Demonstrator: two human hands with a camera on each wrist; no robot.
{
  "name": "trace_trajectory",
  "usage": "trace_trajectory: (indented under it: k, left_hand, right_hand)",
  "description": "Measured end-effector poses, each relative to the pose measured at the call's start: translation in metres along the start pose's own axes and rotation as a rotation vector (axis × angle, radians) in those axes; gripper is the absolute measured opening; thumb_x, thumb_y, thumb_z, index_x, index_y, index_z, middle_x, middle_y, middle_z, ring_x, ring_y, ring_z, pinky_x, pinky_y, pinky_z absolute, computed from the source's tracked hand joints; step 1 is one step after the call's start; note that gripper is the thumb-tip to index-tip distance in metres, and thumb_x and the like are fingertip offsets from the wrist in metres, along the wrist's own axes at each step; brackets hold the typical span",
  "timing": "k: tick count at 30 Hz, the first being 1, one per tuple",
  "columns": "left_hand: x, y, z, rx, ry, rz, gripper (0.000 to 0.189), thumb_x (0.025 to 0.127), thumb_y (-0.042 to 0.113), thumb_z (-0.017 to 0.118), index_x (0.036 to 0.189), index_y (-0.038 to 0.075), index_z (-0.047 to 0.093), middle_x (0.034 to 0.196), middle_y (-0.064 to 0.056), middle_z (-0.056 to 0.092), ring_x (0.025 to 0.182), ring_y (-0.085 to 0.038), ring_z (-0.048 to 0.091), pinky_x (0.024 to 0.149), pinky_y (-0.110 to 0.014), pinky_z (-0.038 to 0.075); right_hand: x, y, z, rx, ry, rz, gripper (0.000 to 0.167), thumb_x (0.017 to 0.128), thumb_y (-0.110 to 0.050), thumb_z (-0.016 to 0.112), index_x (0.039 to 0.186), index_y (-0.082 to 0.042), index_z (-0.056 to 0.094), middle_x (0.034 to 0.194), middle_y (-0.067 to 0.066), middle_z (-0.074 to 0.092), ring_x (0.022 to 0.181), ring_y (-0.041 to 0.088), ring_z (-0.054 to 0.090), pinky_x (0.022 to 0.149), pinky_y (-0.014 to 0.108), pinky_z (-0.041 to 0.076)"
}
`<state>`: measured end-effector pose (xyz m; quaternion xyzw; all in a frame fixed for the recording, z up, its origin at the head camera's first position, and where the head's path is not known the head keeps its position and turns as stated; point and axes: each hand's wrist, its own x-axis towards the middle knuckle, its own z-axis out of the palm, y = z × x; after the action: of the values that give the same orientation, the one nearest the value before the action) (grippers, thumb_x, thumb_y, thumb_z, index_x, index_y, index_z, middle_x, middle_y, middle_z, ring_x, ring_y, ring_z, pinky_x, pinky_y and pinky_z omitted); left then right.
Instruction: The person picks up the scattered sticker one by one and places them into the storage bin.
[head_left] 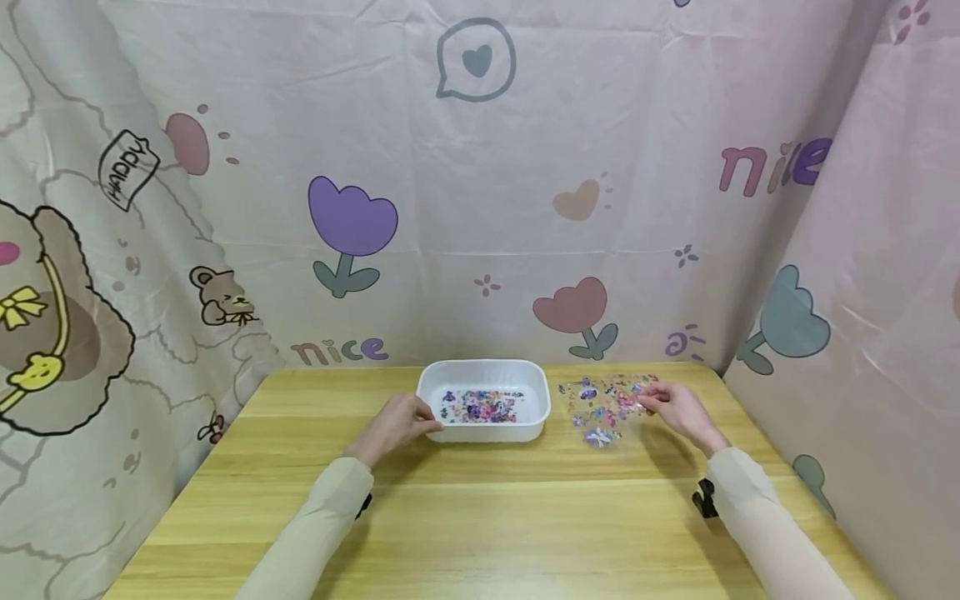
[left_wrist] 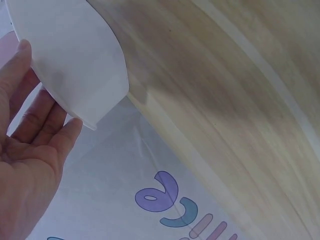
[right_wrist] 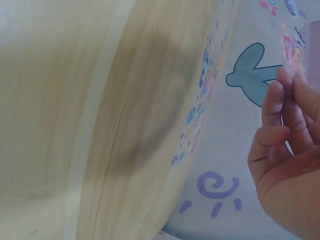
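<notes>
1. Tray [head_left: 487, 433], white and shallow, stands near the far edge of the wooden table [head_left: 450, 525] in the head view, with colourful printed pieces [head_left: 491, 408] inside. The left hand [head_left: 395, 427] grips its near left corner. To its right, the right hand [head_left: 678, 408] pinches the right side of a clear sheet [head_left: 627, 403] with small bright prints.
2. In the left wrist view, fingertips lie on both sides of the tray's edge. Its wall looks like thin, stiff plastic, probably light; the rim seems the surest hold.
3. In the right wrist view, thumb and fingertips close narrowly on the sheet; more prints [right_wrist: 200, 100] lie along the table. The film looks light, floppy, perhaps slippery and easily creased, so a gentle edge pinch suits it.
</notes>
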<state>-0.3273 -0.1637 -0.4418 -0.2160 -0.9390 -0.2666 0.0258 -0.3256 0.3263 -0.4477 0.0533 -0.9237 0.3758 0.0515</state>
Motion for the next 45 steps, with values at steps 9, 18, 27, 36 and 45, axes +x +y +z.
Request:
trace_trajectory:
  k: [9,18,27,36,45]
  left_hand:
    - [0.002,0.001,-0.001,-0.011,-0.001,0.0,0.012,0.082,0.022,0.079,0.081,0.009,0.078,0.079,-0.001,0.075,0.065,-0.008,0.053,0.057,-0.019,0.043]
    - [0.001,0.001,0.0,-0.001,-0.014,-0.043,0.011,0.081,0.022,0.08,0.082,0.01,0.078,0.08,0.0,0.074,0.07,-0.01,0.054,0.063,-0.021,0.045]
    - [0.001,-0.002,0.002,0.005,0.007,-0.006,0.013,0.082,0.022,0.079,0.081,0.01,0.078,0.079,-0.001,0.074,0.066,-0.009,0.052,0.058,-0.019,0.042]
    - [-0.001,-0.002,0.002,0.001,0.017,0.004,0.013,0.081,0.022,0.079,0.08,0.009,0.078,0.078,-0.001,0.074,0.064,-0.008,0.052,0.056,-0.019,0.042]
    - [-0.001,-0.001,0.001,0.004,0.011,-0.006,0.012,0.081,0.022,0.08,0.079,0.01,0.078,0.077,-0.001,0.074,0.065,-0.008,0.051,0.058,-0.019,0.042]
  right_hand:
    - [0.003,-0.012,-0.003,0.023,0.047,0.013,0.032,0.101,-0.025,0.055,0.122,-0.001,0.064,0.108,0.017,0.07,0.098,0.031,0.065,0.076,0.031,0.051]
    - [0.004,-0.018,-0.001,0.115,0.071,0.046,0.03,0.101,-0.022,0.056,0.121,-0.002,0.065,0.111,0.022,0.068,0.083,0.015,0.061,0.068,0.031,0.051]
    - [0.01,-0.027,0.005,0.1,0.159,0.063,0.033,0.099,-0.024,0.059,0.121,-0.001,0.065,0.11,0.019,0.069,0.09,0.021,0.062,0.071,0.025,0.049]
    - [0.017,-0.043,0.007,0.214,0.176,0.097,0.037,0.099,-0.027,0.058,0.124,0.0,0.062,0.118,0.02,0.066,0.102,0.027,0.062,0.078,0.025,0.051]
    - [0.024,-0.059,0.007,0.255,0.198,0.1,0.036,0.099,-0.026,0.059,0.124,-0.001,0.063,0.118,0.02,0.066,0.096,0.021,0.06,0.077,0.023,0.05]
